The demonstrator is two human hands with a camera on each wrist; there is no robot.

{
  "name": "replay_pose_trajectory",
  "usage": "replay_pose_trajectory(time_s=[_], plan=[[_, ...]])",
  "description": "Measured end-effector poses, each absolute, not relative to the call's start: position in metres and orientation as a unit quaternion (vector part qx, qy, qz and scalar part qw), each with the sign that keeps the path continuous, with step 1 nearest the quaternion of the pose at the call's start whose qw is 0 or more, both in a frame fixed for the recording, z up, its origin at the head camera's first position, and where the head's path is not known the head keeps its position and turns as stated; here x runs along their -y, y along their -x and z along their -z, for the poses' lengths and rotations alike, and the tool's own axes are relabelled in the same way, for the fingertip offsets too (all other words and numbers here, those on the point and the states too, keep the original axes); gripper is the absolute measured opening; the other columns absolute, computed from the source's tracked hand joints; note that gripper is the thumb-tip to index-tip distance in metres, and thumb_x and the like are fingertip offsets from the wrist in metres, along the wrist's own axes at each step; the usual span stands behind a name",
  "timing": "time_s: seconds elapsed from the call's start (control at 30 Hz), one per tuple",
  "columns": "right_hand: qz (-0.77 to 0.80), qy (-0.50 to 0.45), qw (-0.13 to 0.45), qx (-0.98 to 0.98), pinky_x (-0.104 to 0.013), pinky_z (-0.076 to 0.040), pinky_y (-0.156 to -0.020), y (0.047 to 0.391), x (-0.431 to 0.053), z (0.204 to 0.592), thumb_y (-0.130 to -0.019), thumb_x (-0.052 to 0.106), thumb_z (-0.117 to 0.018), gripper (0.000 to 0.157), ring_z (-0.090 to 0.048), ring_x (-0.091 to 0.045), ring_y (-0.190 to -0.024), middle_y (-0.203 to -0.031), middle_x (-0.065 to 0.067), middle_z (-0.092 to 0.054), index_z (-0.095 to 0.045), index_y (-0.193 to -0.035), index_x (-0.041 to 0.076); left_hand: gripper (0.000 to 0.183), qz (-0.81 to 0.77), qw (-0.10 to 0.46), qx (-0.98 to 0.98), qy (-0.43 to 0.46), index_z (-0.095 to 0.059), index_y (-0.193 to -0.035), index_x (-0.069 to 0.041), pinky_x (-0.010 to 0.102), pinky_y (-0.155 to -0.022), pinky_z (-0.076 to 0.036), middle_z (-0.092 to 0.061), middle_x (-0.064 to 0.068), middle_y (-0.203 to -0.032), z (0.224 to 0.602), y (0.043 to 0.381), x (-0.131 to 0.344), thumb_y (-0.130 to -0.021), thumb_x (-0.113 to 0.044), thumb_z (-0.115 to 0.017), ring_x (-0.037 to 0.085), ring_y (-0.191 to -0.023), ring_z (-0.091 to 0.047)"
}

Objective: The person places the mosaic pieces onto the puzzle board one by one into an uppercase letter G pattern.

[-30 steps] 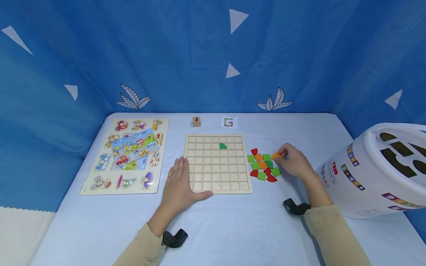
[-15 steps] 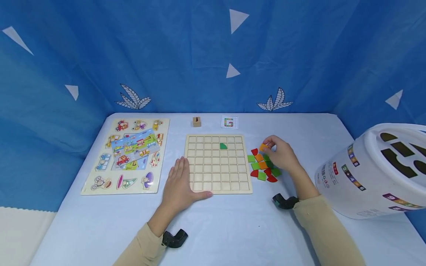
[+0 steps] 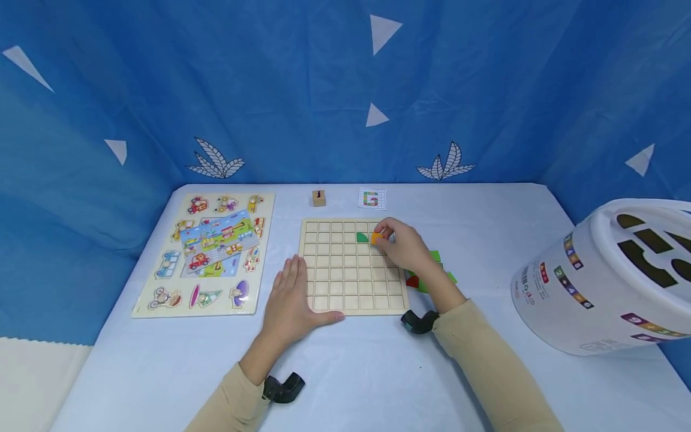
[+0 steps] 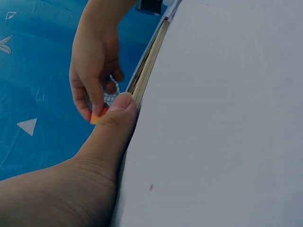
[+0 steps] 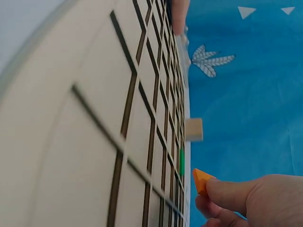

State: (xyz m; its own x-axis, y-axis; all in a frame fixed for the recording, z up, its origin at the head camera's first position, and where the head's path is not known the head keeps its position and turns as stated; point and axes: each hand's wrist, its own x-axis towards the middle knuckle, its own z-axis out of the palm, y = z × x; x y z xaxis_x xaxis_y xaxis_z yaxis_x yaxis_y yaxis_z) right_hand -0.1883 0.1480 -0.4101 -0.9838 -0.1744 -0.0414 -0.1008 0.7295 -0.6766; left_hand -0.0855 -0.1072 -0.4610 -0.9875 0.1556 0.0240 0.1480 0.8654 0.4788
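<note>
A wooden grid board (image 3: pixel 343 269) lies mid-table, with a green quarter-circle tile (image 3: pixel 362 237) in a cell of its second row. My right hand (image 3: pixel 406 245) pinches an orange tile (image 3: pixel 376 238) between thumb and fingers, close over the board just right of the green tile. In the right wrist view the orange tile (image 5: pixel 202 180) shows tilted at the fingertips. My left hand (image 3: pixel 290 297) lies flat with straight fingers along the board's left edge, its thumb at the near edge. Green and red tiles (image 3: pixel 435 257) lie right of the board, partly hidden under my right forearm.
A small card with a coloured G pattern (image 3: pixel 372 198) and a wooden letter cube (image 3: pixel 319 198) sit behind the board. To the left lies a vehicle peg puzzle (image 3: pixel 146 300) with picture cards on it. A large white bucket (image 3: pixel 550 312) stands at the right.
My right hand has carried the orange tile left, from the tile pile to above the board's upper right. My left hand has stayed at the board's edge.
</note>
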Motion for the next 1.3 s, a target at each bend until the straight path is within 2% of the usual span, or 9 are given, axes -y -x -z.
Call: replay_pose_trajectory(time_s=[0.2, 0.4, 0.6, 0.8, 1.1, 1.3], plan=[[0.341, 0.107, 0.065, -0.932, -0.029, -0.036, -0.056, 0.198, -0.123, 0.411, -0.098, 0.021, -0.063, 0.016, -0.043, -0.019, -0.06, -0.092, -0.003, -0.059, -0.061, -0.113, 0.019, 0.146, -0.247, 0.009, -0.966, -0.077, -0.013, -0.157, 0.003, 0.051, -0.126, -0.013, -0.008, 0.019, -0.167, 0.461, 0.085, 0.108, -0.057, -0.087, -0.069, 0.033, -0.156, -0.004], [0.311, 0.112, 0.06, -0.942, -0.03, -0.04, -0.062, 0.202, -0.108, 0.415, -0.098, 0.023, -0.062, 0.016, -0.05, -0.019, -0.068, -0.087, -0.002, -0.059, -0.062, -0.114, 0.02, 0.145, -0.246, 0.012, -0.966, -0.075, -0.015, -0.157, 0.002, 0.05, -0.126, -0.012, -0.008, 0.018, -0.167, 0.462, 0.086, 0.107, -0.057, -0.086, -0.071, 0.032, -0.156, -0.004], [0.279, 0.122, 0.045, -0.952, -0.03, -0.042, -0.06, 0.203, -0.1, 0.418, -0.098, 0.022, -0.063, 0.016, -0.053, -0.019, -0.07, -0.085, -0.001, -0.059, -0.063, -0.113, 0.02, 0.145, -0.245, 0.011, -0.967, -0.074, -0.014, -0.157, 0.002, 0.05, -0.126, -0.012, -0.008, 0.018, -0.167, 0.462, 0.087, 0.107, -0.057, -0.086, -0.071, 0.032, -0.156, -0.004], [0.254, 0.126, 0.031, -0.958, -0.031, -0.044, -0.063, 0.204, -0.092, 0.419, -0.097, 0.02, -0.064, 0.015, -0.055, -0.019, -0.075, -0.09, -0.001, -0.058, -0.063, -0.112, 0.019, 0.145, -0.246, 0.003, -0.966, -0.077, -0.015, -0.157, 0.003, 0.052, -0.125, -0.014, -0.01, 0.019, -0.166, 0.462, 0.086, 0.108, -0.057, -0.086, -0.071, 0.033, -0.156, -0.006], [0.229, 0.136, 0.022, -0.964, -0.034, -0.052, -0.07, 0.204, -0.087, 0.421, -0.096, 0.022, -0.066, 0.021, -0.06, -0.019, -0.083, -0.11, -0.002, -0.058, -0.064, -0.117, 0.018, 0.145, -0.239, 0.002, -0.968, -0.076, -0.015, -0.157, 0.002, 0.05, -0.126, -0.014, -0.01, 0.018, -0.167, 0.463, 0.086, 0.109, -0.057, -0.089, -0.068, 0.032, -0.156, -0.006], [0.204, 0.15, 0.017, -0.967, -0.033, -0.054, -0.07, 0.201, -0.087, 0.418, -0.095, 0.02, -0.067, 0.022, -0.061, -0.019, -0.084, -0.11, -0.002, -0.06, -0.071, -0.116, 0.016, 0.145, -0.245, 0.001, -0.966, -0.078, -0.015, -0.157, 0.003, 0.051, -0.125, -0.014, -0.011, 0.019, -0.166, 0.463, 0.086, 0.108, -0.057, -0.089, -0.068, 0.034, -0.156, -0.007]])
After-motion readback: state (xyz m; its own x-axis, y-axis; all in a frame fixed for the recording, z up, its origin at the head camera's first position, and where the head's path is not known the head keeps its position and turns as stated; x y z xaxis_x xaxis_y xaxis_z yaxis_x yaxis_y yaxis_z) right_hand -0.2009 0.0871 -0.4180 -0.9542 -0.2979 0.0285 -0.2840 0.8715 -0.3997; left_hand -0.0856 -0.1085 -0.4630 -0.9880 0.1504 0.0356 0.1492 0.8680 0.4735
